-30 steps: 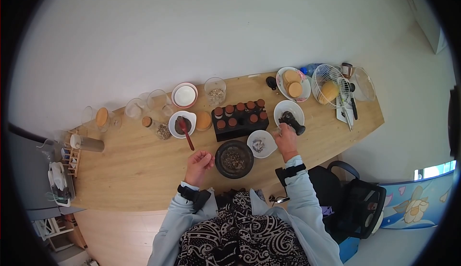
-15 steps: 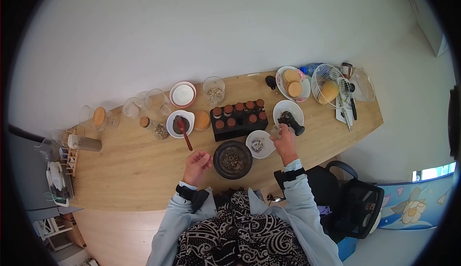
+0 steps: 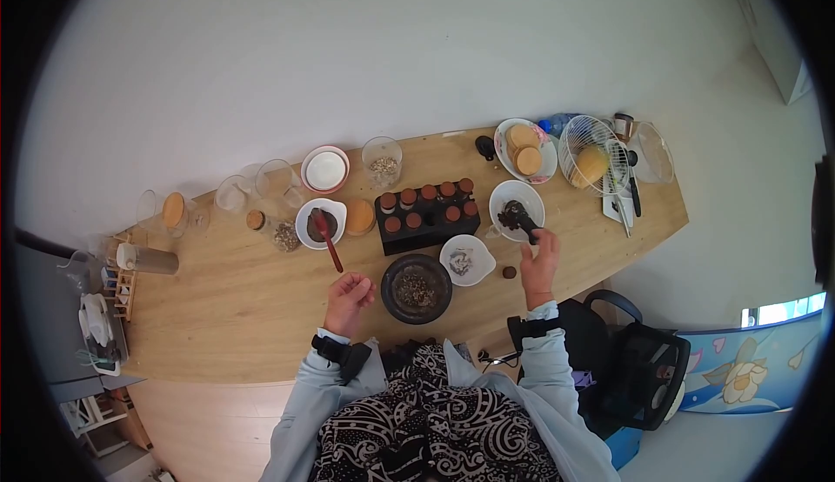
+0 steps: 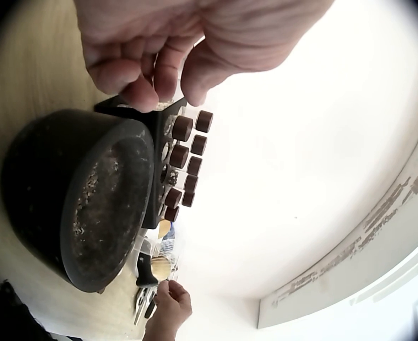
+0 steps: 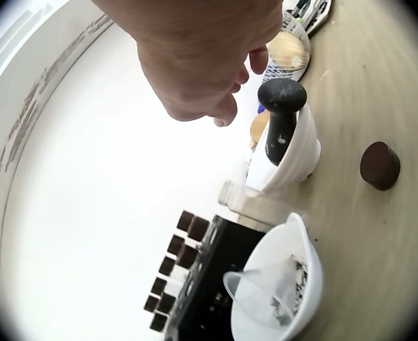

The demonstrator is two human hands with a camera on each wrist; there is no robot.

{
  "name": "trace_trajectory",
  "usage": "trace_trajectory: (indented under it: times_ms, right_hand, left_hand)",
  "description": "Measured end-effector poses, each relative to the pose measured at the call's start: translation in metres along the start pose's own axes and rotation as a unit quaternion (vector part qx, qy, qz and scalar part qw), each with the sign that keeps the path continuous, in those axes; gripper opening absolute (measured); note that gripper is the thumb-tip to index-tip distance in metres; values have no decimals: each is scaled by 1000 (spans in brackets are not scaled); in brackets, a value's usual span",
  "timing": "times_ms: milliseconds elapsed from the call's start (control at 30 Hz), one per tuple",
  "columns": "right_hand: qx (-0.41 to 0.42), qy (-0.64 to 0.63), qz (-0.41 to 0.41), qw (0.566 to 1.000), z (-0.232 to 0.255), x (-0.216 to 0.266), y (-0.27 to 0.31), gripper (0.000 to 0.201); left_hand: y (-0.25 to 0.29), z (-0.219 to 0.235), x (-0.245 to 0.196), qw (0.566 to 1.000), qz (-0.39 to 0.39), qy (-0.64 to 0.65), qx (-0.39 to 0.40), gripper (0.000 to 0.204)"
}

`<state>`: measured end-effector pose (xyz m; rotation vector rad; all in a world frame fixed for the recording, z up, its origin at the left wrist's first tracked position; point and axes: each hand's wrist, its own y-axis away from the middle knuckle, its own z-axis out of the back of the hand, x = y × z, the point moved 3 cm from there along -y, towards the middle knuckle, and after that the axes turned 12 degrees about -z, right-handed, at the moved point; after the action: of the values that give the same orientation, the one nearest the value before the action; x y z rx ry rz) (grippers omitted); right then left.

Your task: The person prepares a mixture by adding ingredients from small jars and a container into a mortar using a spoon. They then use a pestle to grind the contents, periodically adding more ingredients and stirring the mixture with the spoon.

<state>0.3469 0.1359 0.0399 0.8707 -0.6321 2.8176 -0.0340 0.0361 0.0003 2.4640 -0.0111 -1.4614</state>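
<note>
My right hand [image 3: 539,266] is just above the head of a black pestle [image 5: 282,106], its fingers loosely bent and holding nothing. The pestle leans in a white bowl [image 3: 522,188] with dark bits at the bottom. A small clear glass bottle [image 5: 255,206] is between that bowl and a second, spouted white bowl [image 3: 485,269] holding pale flakes and a clear funnel-like piece [image 5: 255,288]. A dark brown cap [image 5: 380,165] lies on the table. To the left, my left hand [image 3: 350,301] hovers beside a black mortar [image 4: 38,185] of coarse ground bits, fingers loosely curled around nothing.
Behind the mortar stands a black rack [image 3: 426,234] of brown-capped vials. A red spatula [image 3: 328,243] rests in a handled white bowl [image 3: 341,212] on the left, among glass jars. Back right are a flowered plate [image 3: 548,169], a wire basket [image 3: 570,164] and a knife [image 3: 635,188].
My right hand has let go of the small glass bottle beside the bowls and moved right and nearer me, uncovering the brown cap. My left hand stays in place as the view shifts slightly.
</note>
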Motion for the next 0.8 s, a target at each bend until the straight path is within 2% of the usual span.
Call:
trace_trajectory:
  times_ms: [33, 100, 133, 200, 233, 300, 433, 500, 633, 700, 733, 800]
  right_hand:
    - [-1, 1, 0, 1000, -3, 2, 4, 40]
    - [72, -64, -32, 995, -13, 11, 14, 39]
    - [73, -65, -32, 995, -17, 17, 20, 39]
    - [74, -57, 61, 994, -25, 40, 31, 39]
    - [74, -57, 61, 994, -29, 49, 35, 39]
    - [174, -17, 46, 984, -41, 63, 44, 40]
    - [133, -44, 38, 989, -40, 64, 44, 40]
    - [11, -46, 67, 997, -24, 55, 33, 39]
    - [14, -48, 22, 999, -11, 41, 16, 38]
    - [126, -54, -4, 991, -15, 45, 19, 35]
    - [126, -53, -4, 991, -19, 48, 24, 35]
    - [175, 4, 62, 983, -39, 58, 40, 26]
  left_hand:
    - [-1, 0, 0, 1000, 0, 1, 1, 10]
    - [-1, -1, 0, 1000, -3, -5, 7, 12]
    - [1, -2, 0, 1000, -3, -5, 5, 12]
    - [2, -2, 0, 1000, -5, -12, 4, 12]
    - [2, -2, 0, 1000, -5, -12, 3, 12]
    - [3, -2, 1, 1000, 0, -4, -1, 10]
    - [2, 0, -1, 1000, -3, -10, 1, 10]
    - [5, 3, -3, 1000, -13, -9, -3, 11]
    - [3, 3, 3, 1000, -1, -7, -11, 11]
    - [3, 2, 4, 1000, 5, -7, -3, 11]
    - [3, 1, 4, 1000, 5, -6, -3, 11]
    - [3, -2, 2, 1000, 6, -9, 0, 11]
